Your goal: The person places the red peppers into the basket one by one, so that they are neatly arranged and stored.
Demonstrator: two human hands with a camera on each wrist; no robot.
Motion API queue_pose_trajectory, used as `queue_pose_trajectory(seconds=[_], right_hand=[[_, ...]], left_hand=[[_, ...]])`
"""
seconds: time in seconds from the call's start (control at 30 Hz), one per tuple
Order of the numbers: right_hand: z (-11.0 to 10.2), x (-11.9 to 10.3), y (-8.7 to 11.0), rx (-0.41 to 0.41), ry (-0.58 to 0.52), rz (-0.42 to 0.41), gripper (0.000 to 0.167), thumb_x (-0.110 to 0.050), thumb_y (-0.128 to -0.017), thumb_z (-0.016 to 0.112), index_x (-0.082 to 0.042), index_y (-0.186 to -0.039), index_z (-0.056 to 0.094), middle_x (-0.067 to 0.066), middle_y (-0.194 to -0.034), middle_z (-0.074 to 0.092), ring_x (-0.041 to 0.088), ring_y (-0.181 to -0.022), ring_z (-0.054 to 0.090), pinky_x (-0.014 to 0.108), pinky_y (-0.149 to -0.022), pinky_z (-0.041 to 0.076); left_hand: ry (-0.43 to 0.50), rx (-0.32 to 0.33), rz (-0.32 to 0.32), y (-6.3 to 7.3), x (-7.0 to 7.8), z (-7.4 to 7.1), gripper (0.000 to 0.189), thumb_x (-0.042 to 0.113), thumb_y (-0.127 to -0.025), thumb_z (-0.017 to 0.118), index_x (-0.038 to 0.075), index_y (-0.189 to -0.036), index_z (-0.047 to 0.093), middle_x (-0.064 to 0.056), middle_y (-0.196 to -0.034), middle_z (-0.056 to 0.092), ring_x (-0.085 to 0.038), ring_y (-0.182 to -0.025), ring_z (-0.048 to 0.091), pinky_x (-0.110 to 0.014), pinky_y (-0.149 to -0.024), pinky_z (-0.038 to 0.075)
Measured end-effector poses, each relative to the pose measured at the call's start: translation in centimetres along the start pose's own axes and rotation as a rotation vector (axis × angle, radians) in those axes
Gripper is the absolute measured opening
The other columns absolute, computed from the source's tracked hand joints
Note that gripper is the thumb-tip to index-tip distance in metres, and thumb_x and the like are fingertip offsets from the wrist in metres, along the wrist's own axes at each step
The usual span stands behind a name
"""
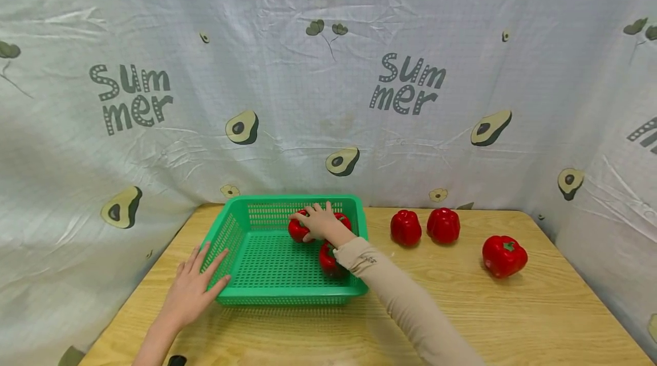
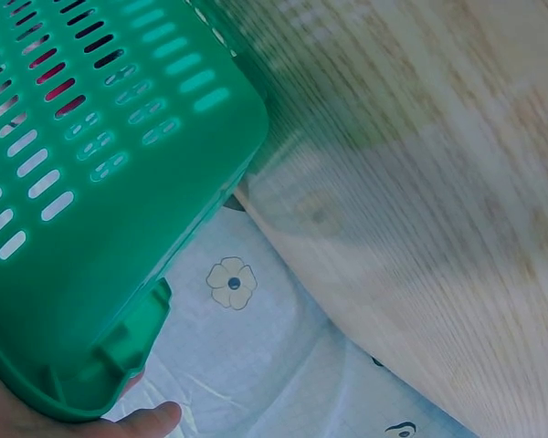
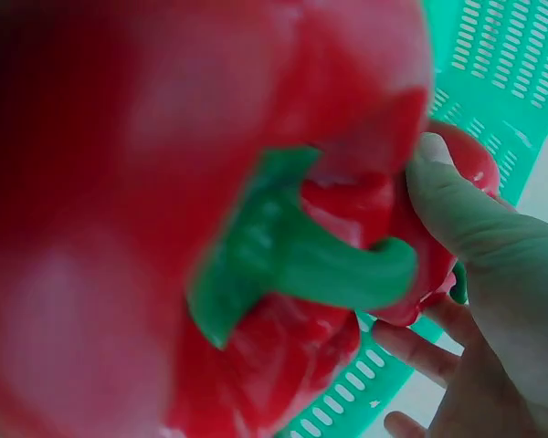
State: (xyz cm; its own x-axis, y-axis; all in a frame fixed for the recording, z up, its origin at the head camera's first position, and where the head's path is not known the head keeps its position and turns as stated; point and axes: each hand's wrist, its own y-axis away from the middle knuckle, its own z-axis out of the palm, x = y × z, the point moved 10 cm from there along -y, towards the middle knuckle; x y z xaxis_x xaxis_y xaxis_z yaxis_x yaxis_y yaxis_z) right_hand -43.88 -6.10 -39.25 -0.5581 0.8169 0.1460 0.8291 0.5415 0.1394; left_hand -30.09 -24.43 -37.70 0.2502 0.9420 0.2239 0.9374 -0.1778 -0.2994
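Note:
My right hand (image 1: 322, 222) reaches into the green plastic basket (image 1: 292, 293) and grips a red bell pepper (image 1: 296, 231) near the back wall. In the right wrist view the thumb (image 3: 447, 187) presses against its side, with the fingers around it. Another bell pepper (image 1: 343, 219) lies behind that hand, partly hidden. A third bell pepper (image 1: 328, 260) sits under the sleeve, its green stem (image 3: 329, 260) large in the right wrist view. My left hand (image 1: 192, 286) rests on the basket's left rim, fingers spread and straight.
To the right of the basket, two red bell peppers (image 1: 405, 228) (image 1: 443, 226) stand near the back of the wooden table (image 1: 441, 303). A further bell pepper (image 1: 505, 256) lies nearer its right edge. A printed cloth (image 1: 287, 86) hangs behind and at both sides.

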Motion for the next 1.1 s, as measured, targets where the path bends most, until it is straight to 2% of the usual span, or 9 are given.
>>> queue_pose_trajectory(seconds=[0.3, 0.53, 0.73, 0.93, 1.1], right_hand=[[1.2, -0.3, -0.3, -0.023, -0.002, 0.004, 0.064, -0.043, -0.081, 0.056, -0.041, -0.137, 0.025, 0.004, -0.143, 0.029, 0.026, -0.135, 0.022, 0.05, -0.11, 0.018], [1.2, -0.2, -0.2, -0.037, 0.026, 0.022, 0.064, -0.036, -0.086, 0.056, -0.041, -0.139, 0.021, 0.004, -0.143, 0.028, 0.024, -0.135, 0.023, 0.048, -0.109, 0.019], [0.6, 0.6, -0.1, -0.006, 0.101, 0.057, 0.062, -0.033, -0.089, 0.053, -0.043, -0.14, 0.018, -0.001, -0.14, 0.035, 0.022, -0.13, 0.029, 0.048, -0.107, 0.023], [0.3, 0.9, 0.1, 0.026, 0.121, 0.055, 0.062, -0.035, -0.088, 0.054, -0.043, -0.139, 0.021, -0.003, -0.138, 0.038, 0.022, -0.129, 0.03, 0.049, -0.106, 0.023], [0.5, 0.9, 0.4, 0.028, 0.122, 0.042, 0.063, -0.039, -0.086, 0.055, -0.044, -0.139, 0.021, -0.004, -0.14, 0.037, 0.022, -0.127, 0.032, 0.048, -0.103, 0.026]], left_hand=[[0.009, -0.015, -0.009, 0.0, -0.1, 0.1, 0.054, 0.039, -0.087, 0.052, 0.011, -0.132, 0.044, -0.027, -0.142, 0.024, -0.048, -0.129, 0.021, -0.068, -0.094, 0.02], [0.011, -0.021, -0.01, 0.0, -0.1, 0.3, 0.054, 0.039, -0.087, 0.052, 0.01, -0.132, 0.044, -0.028, -0.141, 0.025, -0.048, -0.128, 0.022, -0.069, -0.093, 0.02], [0.01, -0.016, -0.011, -0.1, -0.2, 0.0, 0.054, 0.04, -0.087, 0.051, 0.011, -0.132, 0.044, -0.027, -0.142, 0.024, -0.048, -0.128, 0.021, -0.068, -0.094, 0.02], [-0.005, 0.006, 0.006, -0.1, 0.1, -0.1, 0.053, 0.039, -0.087, 0.052, 0.012, -0.132, 0.044, -0.027, -0.141, 0.025, -0.048, -0.127, 0.023, -0.068, -0.093, 0.022], [0.007, -0.008, -0.007, 0.0, -0.2, 0.2, 0.053, 0.038, -0.087, 0.052, 0.011, -0.132, 0.044, -0.027, -0.142, 0.024, -0.049, -0.128, 0.022, -0.068, -0.093, 0.02]])
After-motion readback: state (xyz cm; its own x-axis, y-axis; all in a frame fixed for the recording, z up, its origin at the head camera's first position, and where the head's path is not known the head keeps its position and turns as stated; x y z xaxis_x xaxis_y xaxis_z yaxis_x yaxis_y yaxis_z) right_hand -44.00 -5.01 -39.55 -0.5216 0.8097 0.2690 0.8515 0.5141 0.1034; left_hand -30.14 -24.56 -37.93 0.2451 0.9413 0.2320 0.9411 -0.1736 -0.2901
